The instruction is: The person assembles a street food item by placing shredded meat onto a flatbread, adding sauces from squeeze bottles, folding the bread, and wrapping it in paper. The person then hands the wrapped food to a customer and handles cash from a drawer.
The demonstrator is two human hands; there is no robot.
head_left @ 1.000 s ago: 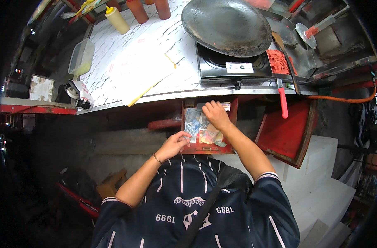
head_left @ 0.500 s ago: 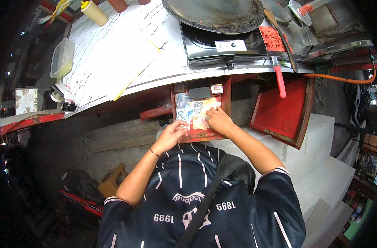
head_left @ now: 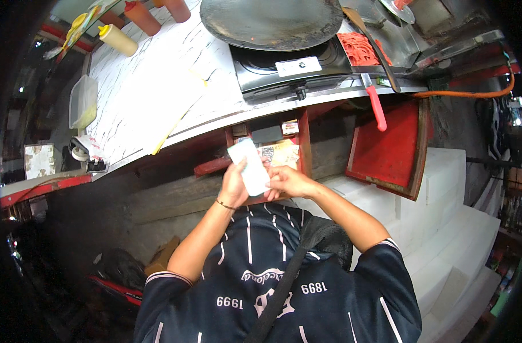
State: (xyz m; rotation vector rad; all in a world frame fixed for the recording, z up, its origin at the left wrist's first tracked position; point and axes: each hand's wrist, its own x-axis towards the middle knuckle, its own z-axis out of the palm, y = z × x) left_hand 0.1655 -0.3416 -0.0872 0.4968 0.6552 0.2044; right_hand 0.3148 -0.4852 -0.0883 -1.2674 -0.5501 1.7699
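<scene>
My left hand (head_left: 233, 184) is closed round a pale, flat oblong (head_left: 251, 171), held tilted over the near part of a red wooden drawer (head_left: 305, 146). Glare washes it out, so I cannot tell whether it is a banknote or something else. With fingers bent together, my right hand (head_left: 290, 182) pinches at its lower right edge. Behind my hands, yellow-orange banknotes (head_left: 285, 155) lie in the drawer. A dark flat box (head_left: 266, 135) and a small white-and-red box (head_left: 289, 127) sit at the drawer's back. The drawer's left portion is partly covered by the oblong.
Above the drawer is a marble-patterned counter (head_left: 152, 86) with a black stove (head_left: 289, 74) and round griddle (head_left: 272, 26). A red-handled knife (head_left: 375, 108) juts over its edge. Squeeze bottles (head_left: 118, 40) stand at far left. A red hinged door (head_left: 386, 146) hangs open on the right.
My left hand has lifted the pale oblong above the drawer. My right hand has left the yellow banknotes and come back toward me to the oblong's lower edge. The view has shifted slightly.
</scene>
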